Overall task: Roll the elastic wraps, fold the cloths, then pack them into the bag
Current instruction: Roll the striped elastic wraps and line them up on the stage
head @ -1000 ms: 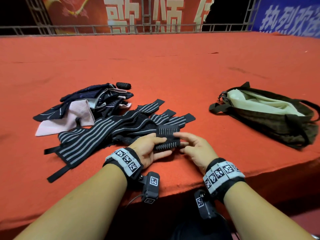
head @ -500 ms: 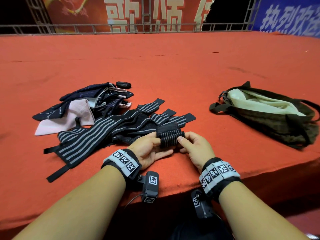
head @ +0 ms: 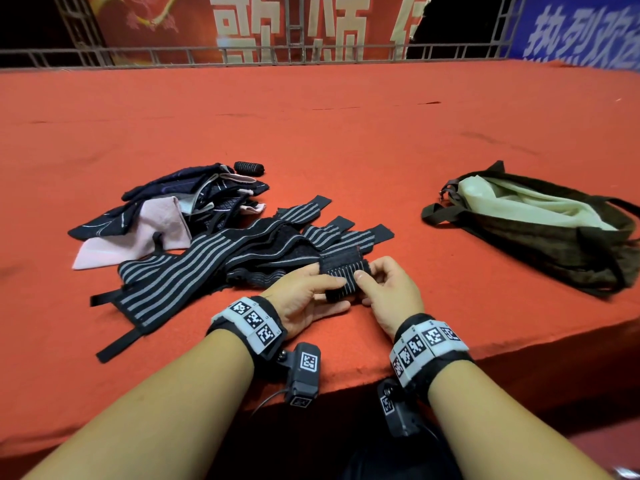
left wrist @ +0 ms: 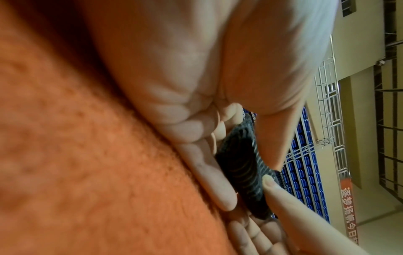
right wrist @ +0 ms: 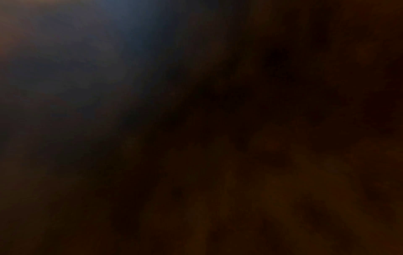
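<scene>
Red felt tabletop (head: 346, 140) carries a gaping bag (head: 540, 233) at the right, well apart from the striped wraps (head: 194, 268); soft, springy stuff (likely to uncoil), so the half-made roll (head: 341, 277), pinched between left hand (head: 304, 299) and right hand (head: 388, 289), wants squeezing at both ends

We can read large pale characters "歌颂" on the red banner (head: 242, 26) behind the railing, white "热烈欢" on the blue banner (head: 585, 32), and "逐梦扬帆今日" on a narrow orange vertical banner (left wrist: 348, 214).
</scene>
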A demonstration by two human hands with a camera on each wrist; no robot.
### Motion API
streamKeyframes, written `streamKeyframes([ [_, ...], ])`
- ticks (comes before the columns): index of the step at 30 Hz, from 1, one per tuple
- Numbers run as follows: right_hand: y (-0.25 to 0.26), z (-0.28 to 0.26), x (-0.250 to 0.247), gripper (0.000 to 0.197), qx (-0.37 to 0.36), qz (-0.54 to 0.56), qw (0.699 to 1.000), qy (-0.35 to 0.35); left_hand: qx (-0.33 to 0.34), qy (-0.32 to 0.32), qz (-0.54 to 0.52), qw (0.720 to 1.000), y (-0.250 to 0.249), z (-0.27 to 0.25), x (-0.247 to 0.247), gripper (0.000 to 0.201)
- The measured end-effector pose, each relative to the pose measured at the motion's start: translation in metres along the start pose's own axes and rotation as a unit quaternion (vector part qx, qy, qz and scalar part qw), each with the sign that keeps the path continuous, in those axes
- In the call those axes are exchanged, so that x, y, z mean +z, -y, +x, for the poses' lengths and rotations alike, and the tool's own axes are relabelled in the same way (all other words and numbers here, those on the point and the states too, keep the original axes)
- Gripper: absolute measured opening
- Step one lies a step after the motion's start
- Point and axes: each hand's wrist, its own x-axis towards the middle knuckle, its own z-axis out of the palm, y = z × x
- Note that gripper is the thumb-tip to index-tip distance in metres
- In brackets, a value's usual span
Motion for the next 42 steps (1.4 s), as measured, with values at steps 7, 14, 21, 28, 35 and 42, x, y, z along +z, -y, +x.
streamKeyframes([
  [7, -0.001, 0.004, -0.002, 0.042, 0.039, 0.06, 0.997, 0.023, 0.007, -0.011, 0.027, 1.0, 0.001, 0.0, 0.003, 0.027],
  [14, -0.001, 0.003, -0.01, 0.01, 0.039, 0.098, 0.99, 0.093, 0.004, -0.013, 0.05, 0.999, 0.002, -0.001, 0.005, 0.024],
  [21, 0.007, 0.001, -0.016, 0.011, 0.057, 0.153, 0.98, 0.116, -0.009, -0.02, 0.065, 0.998, -0.001, -0.001, 0.006, 0.022],
  [28, 0.005, 0.005, -0.018, 0.019, 0.061, 0.173, 0.976, 0.118, -0.014, -0.018, 0.026, 0.999, -0.005, -0.005, 0.004, 0.029],
  [35, 0.011, 0.002, -0.018, 0.024, 0.086, 0.179, 0.971, 0.136, -0.014, -0.044, 0.005, 0.999, -0.004, -0.002, 0.002, 0.027],
  [42, 0.007, 0.003, -0.016, 0.018, 0.074, 0.132, 0.98, 0.126, -0.033, -0.056, -0.011, 0.998, -0.005, 0.001, 0.002, 0.027],
])
